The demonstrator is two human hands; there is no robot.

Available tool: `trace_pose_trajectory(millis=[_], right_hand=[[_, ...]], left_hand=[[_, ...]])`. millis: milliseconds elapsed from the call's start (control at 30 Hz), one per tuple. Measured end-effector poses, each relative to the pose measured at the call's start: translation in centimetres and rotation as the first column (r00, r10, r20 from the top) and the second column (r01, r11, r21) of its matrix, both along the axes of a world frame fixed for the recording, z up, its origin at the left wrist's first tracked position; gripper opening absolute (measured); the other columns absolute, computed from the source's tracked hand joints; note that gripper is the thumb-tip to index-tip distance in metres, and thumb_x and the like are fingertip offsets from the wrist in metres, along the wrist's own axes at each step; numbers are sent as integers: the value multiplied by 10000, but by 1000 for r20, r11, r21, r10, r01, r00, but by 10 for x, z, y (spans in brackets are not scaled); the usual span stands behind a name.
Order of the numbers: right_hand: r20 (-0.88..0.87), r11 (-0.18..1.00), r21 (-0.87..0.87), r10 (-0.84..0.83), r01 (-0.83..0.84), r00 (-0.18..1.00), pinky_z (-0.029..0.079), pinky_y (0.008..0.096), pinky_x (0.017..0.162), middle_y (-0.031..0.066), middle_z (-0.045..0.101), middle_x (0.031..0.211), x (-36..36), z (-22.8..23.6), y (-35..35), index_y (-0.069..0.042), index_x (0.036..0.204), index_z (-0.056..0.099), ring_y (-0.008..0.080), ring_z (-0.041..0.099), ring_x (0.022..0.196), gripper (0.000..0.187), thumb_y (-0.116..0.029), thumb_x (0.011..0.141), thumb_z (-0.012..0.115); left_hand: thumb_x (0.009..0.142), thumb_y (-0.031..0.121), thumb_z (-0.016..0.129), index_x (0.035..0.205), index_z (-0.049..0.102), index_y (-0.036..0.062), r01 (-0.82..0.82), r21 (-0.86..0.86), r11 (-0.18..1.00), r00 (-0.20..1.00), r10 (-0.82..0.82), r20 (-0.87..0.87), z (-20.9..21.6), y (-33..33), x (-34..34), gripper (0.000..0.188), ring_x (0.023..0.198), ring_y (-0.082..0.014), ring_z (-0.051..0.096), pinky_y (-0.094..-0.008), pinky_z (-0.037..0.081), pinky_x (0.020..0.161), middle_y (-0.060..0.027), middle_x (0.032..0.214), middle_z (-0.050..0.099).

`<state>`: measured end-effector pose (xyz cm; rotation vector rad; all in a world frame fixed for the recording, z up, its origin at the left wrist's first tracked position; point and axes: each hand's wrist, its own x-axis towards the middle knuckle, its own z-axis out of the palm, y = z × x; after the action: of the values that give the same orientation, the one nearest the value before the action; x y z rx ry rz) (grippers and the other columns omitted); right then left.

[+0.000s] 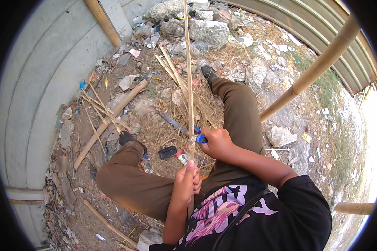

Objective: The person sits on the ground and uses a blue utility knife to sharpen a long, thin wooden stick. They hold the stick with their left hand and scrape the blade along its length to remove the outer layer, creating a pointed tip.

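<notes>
A long, thin bamboo strip [189, 75] runs upright through the middle of the view, from my lap out past the top edge. My left hand [187, 180] wraps round its near part, thumb lying along the strip. Just beyond, my right hand [217, 142] is closed on a small blue-handled tool [201, 138]. The tool's head sits against the strip; its exact kind is too small to make out. Between my legs, a long greyish flat tool [175, 123] lies on dry straw-like shavings [207, 111].
A black oblong object [167, 152] lies near my left foot. Split bamboo pieces [171, 69] and a bamboo pole [113, 121] rest on littered ground. Rocks [209, 33] stand ahead, a grey wall [50, 83] at left. A slanting bamboo pole [310, 73] crosses at right.
</notes>
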<state>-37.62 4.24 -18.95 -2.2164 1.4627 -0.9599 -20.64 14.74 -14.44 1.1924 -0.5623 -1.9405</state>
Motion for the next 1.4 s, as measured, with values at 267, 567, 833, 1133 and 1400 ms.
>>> trace_pose_trajectory(millis=[267, 567, 833, 1133, 1400], right_hand=[[54, 986, -35, -162, 164, 985, 494, 479, 524, 193, 585, 602, 6, 17, -22, -49, 797, 606, 405, 623, 576, 141, -150, 850, 689], [106, 985, 24, -172, 171, 979, 504, 479, 543, 206, 587, 611, 8, 4, -8, -45, 814, 613, 420, 626, 597, 125, -144, 850, 682], [98, 979, 81, -196, 189, 976, 510, 493, 555, 198, 599, 606, 3, 0, -6, -45, 793, 632, 420, 631, 594, 166, -191, 848, 687], [127, 978, 132, -181, 165, 975, 495, 479, 549, 225, 586, 620, -2, 3, -1, -16, 764, 604, 443, 610, 602, 169, -146, 838, 682], [153, 960, 251, -169, 127, 974, 512, 518, 609, 223, 613, 636, -5, 9, 3, -32, 786, 648, 445, 629, 636, 194, -213, 855, 663]], left_hand=[[1081, 436, 415, 808, 399, 132, 9, -3, 1000, 1000, -9, -27, 7, 0, -1, 409, 410, -38, 211, -232, 150, 350, 58, 565, 266], [1081, 441, 409, 810, 401, 136, 30, 24, 999, 999, -29, -41, 2, -1, -1, 408, 405, -34, 200, -231, 148, 349, 60, 562, 259], [1080, 444, 411, 815, 411, 137, 38, 36, 999, 999, -37, -17, 0, -1, -3, 406, 403, -33, 201, -229, 155, 352, 62, 562, 258], [1080, 441, 415, 817, 417, 133, 39, 39, 998, 999, -38, -14, 2, 0, -7, 405, 402, -33, 200, -230, 154, 353, 66, 559, 254], [1074, 451, 428, 814, 418, 125, 48, 30, 998, 999, -48, 19, 1, 1, -8, 417, 397, -31, 212, -232, 152, 351, 66, 556, 270]])
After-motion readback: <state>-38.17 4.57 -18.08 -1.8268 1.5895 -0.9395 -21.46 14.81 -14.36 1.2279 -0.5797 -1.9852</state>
